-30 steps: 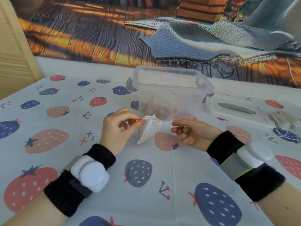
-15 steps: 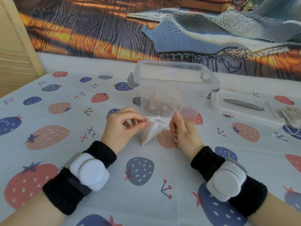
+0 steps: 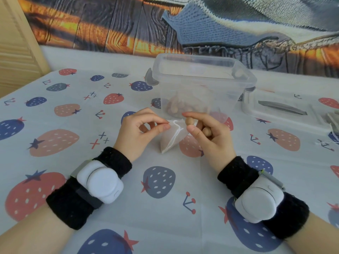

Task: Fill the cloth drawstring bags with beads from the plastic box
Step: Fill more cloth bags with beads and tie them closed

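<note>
The left hand (image 3: 141, 132) pinches the top edge of the small white cloth drawstring bag (image 3: 172, 140) between thumb and finger, holding its mouth up. The bottom of the bag seems to rest on the white tablecloth with red and blue strawberries (image 3: 91, 162). The right hand (image 3: 207, 136) is just beside the mouth of the bag. It holds a round tan wooden bead (image 3: 189, 121) at its fingertips, and at least one more bead sits curled inside the palm. The clear plastic box (image 3: 201, 88) stands just behind both hands, with a little pile of the same beads at the bottom.

Here is what could go wrong. The mouth of the bag looks small and floppy, and only one side is held up. If it folds closed, the bead may hit the cloth and bounce away. Round beads roll fast on a flat table, so a dropped one could run off the edge. The hand is also minding the extra bead in the palm, so when the fingers let go of the first bead, the other might slip out too. If the left hand lets its pinch go loose, the bag could flop over and spill what is inside
</note>
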